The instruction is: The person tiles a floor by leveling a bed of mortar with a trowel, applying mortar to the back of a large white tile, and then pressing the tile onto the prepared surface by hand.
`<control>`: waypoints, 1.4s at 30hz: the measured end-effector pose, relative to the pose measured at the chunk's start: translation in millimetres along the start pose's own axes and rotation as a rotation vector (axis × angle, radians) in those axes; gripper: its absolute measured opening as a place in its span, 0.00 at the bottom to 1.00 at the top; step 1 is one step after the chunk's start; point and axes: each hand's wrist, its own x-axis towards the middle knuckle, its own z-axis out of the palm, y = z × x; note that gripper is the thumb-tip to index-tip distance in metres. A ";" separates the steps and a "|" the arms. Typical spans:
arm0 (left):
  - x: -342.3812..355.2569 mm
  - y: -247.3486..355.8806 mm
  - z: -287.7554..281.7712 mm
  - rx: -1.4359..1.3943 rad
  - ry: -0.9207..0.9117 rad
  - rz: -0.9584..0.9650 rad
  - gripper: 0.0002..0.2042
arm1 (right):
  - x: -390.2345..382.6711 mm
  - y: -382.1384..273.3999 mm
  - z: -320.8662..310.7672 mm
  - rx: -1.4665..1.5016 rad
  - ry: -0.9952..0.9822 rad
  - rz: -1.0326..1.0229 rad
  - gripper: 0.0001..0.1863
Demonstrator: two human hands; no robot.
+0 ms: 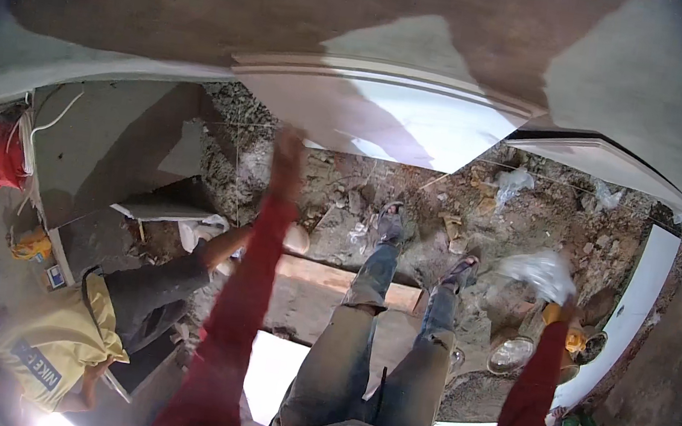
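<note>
My left hand (287,163), smeared by motion, reaches forward near the left corner of a white panel (372,105) at the wall. Its fingers are too blurred to read. Off to the right, my right hand (567,307) is closed on a crumpled, clear plastic sheet (538,273), which is blurred as well. Just below that hand are a yellow object (575,339), whose kind I cannot make out, and a round metal-looking bowl or lamp (510,354).
A person in a yellow shirt (57,339) is at the left. Rubble and loose soil (342,205) lie around my feet, with a wooden plank (332,279) nearer me. A long white strip (625,311) stands at right; a red bag (0,158) hangs far left.
</note>
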 end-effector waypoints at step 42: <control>45.7 -145.8 -145.8 0.274 0.357 -0.341 0.24 | 93.7 -511.3 -91.8 1.176 0.127 0.338 0.29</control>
